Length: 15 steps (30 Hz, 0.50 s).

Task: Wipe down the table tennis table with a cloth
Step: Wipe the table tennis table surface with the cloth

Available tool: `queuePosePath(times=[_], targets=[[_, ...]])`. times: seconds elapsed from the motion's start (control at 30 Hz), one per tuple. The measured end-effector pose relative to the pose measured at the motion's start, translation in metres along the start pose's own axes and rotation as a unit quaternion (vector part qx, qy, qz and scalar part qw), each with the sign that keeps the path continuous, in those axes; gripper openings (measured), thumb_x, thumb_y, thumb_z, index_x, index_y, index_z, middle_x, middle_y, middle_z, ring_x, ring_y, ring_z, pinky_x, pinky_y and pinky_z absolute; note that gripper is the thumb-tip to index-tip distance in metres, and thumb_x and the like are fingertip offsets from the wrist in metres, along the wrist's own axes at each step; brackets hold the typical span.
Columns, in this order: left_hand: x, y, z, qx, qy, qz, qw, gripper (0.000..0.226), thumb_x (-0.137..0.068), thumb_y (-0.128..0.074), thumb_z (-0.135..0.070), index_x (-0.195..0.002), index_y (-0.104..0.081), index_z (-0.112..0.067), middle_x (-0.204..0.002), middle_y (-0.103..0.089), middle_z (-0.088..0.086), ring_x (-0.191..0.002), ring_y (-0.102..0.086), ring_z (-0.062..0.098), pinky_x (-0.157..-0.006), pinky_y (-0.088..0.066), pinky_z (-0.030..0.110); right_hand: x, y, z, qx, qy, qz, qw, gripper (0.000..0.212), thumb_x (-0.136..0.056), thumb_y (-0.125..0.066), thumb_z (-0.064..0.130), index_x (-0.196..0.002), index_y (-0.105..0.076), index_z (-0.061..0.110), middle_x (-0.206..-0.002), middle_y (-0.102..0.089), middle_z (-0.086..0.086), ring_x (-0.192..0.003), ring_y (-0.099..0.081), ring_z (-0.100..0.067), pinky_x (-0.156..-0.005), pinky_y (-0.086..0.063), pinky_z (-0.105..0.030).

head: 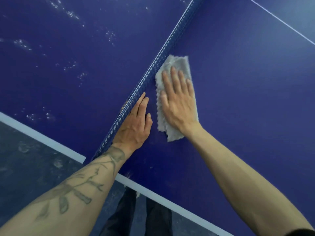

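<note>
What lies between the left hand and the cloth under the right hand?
Only a narrow strip of bare blue table. In the head view, the left hand rests against the net, the right hand presses flat on the cloth, and nothing sits between.

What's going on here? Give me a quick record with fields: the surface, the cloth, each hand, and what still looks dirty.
surface: blue table, split by a net
cloth: pale grey cloth, flat on the table right of the net
right hand: right hand pressed flat on the cloth, fingers spread
left hand: left hand resting against the net, holding nothing
still dirty: white specks on the half left of the net
</note>
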State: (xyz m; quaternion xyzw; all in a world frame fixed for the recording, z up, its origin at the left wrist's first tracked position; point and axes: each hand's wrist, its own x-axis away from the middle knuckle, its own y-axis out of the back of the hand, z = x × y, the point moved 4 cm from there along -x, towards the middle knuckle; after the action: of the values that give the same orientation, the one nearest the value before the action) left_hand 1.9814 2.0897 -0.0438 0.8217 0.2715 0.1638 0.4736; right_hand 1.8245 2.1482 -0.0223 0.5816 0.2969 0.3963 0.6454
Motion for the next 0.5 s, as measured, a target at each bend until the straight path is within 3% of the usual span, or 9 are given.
queuePosePath(times=[0.1, 0.17, 0.27, 0.37, 0.43, 0.5], targets=[[0.016, 0.008, 0.002, 0.008, -0.004, 0.001, 1.000, 0.051, -0.111, -0.036, -0.028, -0.157, -0.037, -0.005, -0.165, -0.036, 0.012, -0.150, -0.040, 0.026, -0.123, -0.038, 0.045, 0.053, -0.009, 0.025, 0.031, 0.138, 0.038, 0.989, 0.062, -0.115, -0.022, 0.039, -0.172, -0.008, 0.016, -0.179, -0.001, -0.009, -0.166, 0.003, -0.028, -0.133, -0.010, -0.053], [0.038, 0.016, 0.009, -0.017, 0.018, 0.011, 1.000, 0.053, -0.111, -0.033, -0.033, -0.158, -0.036, -0.008, -0.162, -0.040, 0.013, -0.147, -0.044, 0.028, -0.123, -0.037, 0.046, 0.076, -0.010, 0.012, 0.017, 0.174, 0.052, 0.983, 0.062, -0.115, -0.026, 0.039, -0.172, -0.012, 0.019, -0.180, -0.005, -0.006, -0.166, 0.001, -0.024, -0.133, -0.012, -0.052], [0.074, 0.025, 0.017, -0.053, 0.040, 0.019, 0.998, 0.055, -0.111, -0.034, -0.034, -0.159, -0.035, -0.008, -0.159, -0.045, 0.015, -0.142, -0.048, 0.032, -0.123, -0.037, 0.044, 0.059, -0.005, -0.017, 0.015, 0.081, 0.028, 0.996, 0.062, -0.113, -0.028, 0.038, -0.172, -0.015, 0.022, -0.179, -0.009, -0.005, -0.166, -0.004, -0.024, -0.133, -0.014, -0.052], [0.090, 0.028, 0.014, -0.107, 0.015, -0.036, 0.994, 0.052, -0.107, -0.048, -0.026, -0.152, -0.048, -0.002, -0.151, -0.054, 0.018, -0.136, -0.053, 0.033, -0.120, -0.039, 0.048, 0.031, -0.003, -0.006, -0.005, -0.029, 0.008, 1.000, 0.062, -0.113, -0.021, 0.042, -0.172, -0.011, 0.024, -0.180, -0.005, -0.004, -0.166, -0.001, -0.023, -0.134, -0.009, -0.049], [0.090, 0.027, 0.014, -0.097, 0.012, -0.056, 0.994, 0.051, -0.105, -0.051, -0.024, -0.150, -0.051, 0.000, -0.149, -0.056, 0.020, -0.137, -0.049, 0.031, -0.120, -0.037, 0.050, 0.035, -0.008, 0.024, -0.004, -0.014, 0.005, 1.000, 0.063, -0.114, -0.017, 0.043, -0.172, -0.008, 0.022, -0.180, -0.002, -0.006, -0.166, 0.001, -0.025, -0.134, -0.008, -0.051], [0.089, 0.027, 0.016, -0.074, 0.016, -0.052, 0.996, 0.049, -0.106, -0.049, -0.023, -0.150, -0.050, -0.001, -0.148, -0.056, 0.019, -0.136, -0.047, 0.030, -0.120, -0.037, 0.051, 0.065, -0.016, 0.057, 0.010, 0.056, 0.021, 0.998, 0.063, -0.114, -0.011, 0.043, -0.172, -0.008, 0.017, -0.179, -0.001, -0.010, -0.166, 0.002, -0.028, -0.133, -0.010, -0.053]])
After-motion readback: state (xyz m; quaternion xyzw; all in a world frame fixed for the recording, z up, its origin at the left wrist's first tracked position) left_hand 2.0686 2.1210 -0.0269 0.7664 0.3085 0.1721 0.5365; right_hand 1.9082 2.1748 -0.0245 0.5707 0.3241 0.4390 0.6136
